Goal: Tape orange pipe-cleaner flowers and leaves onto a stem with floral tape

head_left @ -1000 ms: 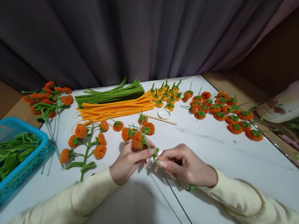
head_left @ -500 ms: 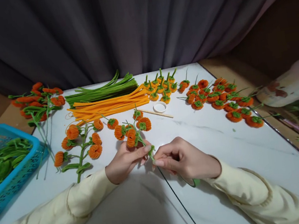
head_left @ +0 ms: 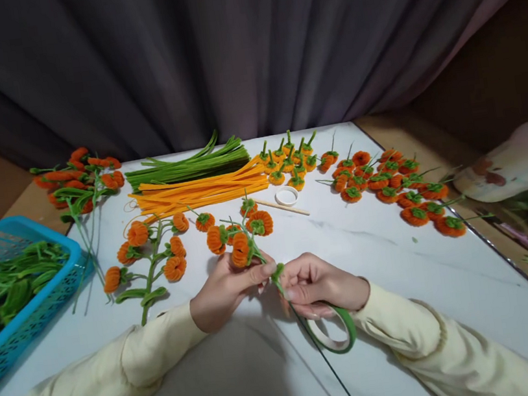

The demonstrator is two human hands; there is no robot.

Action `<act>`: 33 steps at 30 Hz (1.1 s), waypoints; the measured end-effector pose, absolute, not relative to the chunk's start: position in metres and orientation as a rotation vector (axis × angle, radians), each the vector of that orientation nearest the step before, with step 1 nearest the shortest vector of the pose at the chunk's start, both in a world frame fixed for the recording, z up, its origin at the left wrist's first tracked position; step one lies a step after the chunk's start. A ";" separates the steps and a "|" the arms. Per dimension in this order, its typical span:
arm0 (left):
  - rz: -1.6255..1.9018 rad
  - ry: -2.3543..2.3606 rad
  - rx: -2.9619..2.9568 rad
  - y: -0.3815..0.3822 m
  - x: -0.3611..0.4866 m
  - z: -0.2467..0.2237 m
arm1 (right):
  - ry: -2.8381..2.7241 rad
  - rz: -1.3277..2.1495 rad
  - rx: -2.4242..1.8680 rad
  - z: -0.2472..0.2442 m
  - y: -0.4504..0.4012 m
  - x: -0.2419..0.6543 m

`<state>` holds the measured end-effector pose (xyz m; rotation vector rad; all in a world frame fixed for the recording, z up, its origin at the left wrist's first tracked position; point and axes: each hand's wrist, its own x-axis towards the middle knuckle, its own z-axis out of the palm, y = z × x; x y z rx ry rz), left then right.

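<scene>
1. Left hand [head_left: 230, 286]: thumb and fingers closed in a pinch on the green stem of the held spray [head_left: 240, 249], just below its orange pumpkins.
2. Right hand [head_left: 324, 286]: thumb and forefinger pinched on the same stem, lower down, below a small green tuft [head_left: 278, 271]; the other fingers are curled.
3. Held spray: tilted between the 2 hands above the bench [head_left: 408, 315]; a dark wire [head_left: 335, 375] slants from the right fingertips to the lower edge of the view.
4. Tape roll [head_left: 348, 341]: green, with a white core, just below the right hand.
5. Left side: a 2nd spray [head_left: 150, 278] lies on the bench; beyond it is a blue basket [head_left: 74, 254] of green leaves [head_left: 16, 288].
6. Far side: green strips [head_left: 191, 167], orange strips [head_left: 199, 192], a thin stick [head_left: 298, 210] and a white ring [head_left: 288, 204].
7. Right side: loose orange pumpkins [head_left: 386, 195] in a cluster.
</scene>
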<state>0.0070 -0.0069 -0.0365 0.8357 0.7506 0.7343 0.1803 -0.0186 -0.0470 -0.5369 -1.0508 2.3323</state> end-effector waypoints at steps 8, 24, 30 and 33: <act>0.755 0.915 0.977 -0.004 0.006 -0.022 | -1.172 2.015 -0.803 -0.033 -0.024 0.179; 0.888 1.060 1.272 -0.006 -0.006 0.001 | -1.365 1.807 -1.017 -0.025 -0.026 0.177; 0.905 1.180 1.458 -0.009 -0.003 0.005 | -1.434 1.773 -1.034 -0.025 -0.027 0.174; 0.898 1.163 1.541 -0.010 -0.004 0.008 | -1.446 1.752 -1.040 -0.024 -0.028 0.174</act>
